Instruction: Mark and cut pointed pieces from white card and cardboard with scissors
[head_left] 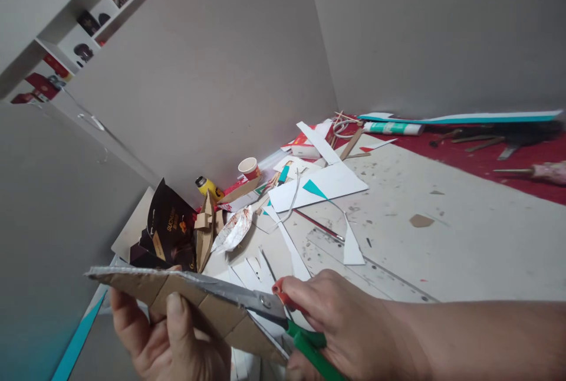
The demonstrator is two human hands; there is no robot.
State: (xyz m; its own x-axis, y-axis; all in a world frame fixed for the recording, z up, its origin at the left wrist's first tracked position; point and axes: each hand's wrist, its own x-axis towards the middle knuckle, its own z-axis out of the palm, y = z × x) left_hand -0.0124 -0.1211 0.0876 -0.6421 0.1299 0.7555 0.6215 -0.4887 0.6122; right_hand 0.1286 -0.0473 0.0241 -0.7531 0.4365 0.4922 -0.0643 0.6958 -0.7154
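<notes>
My left hand [168, 334] grips a flat piece of brown corrugated cardboard [190, 304] from below, thumb on its near face and fingers behind it. A pair of scissors [265, 304] is in my right hand [331, 316], which is closed round the red and green handles. The metal blades lie along the cardboard's upper edge and point left. Part of the lower blade is hidden behind the cardboard. Both hands are held above the near side of the worktop [469, 251].
Beyond my hands lie white paper offcuts [318, 186], a clear ruler [380, 269] and a thin brush [318, 225]. A dark box [172, 227], yellow bottle [207, 186] and paper cup [249, 168] stand along the wall. A screwdriver-like tool [543, 173] rests on red cloth at right.
</notes>
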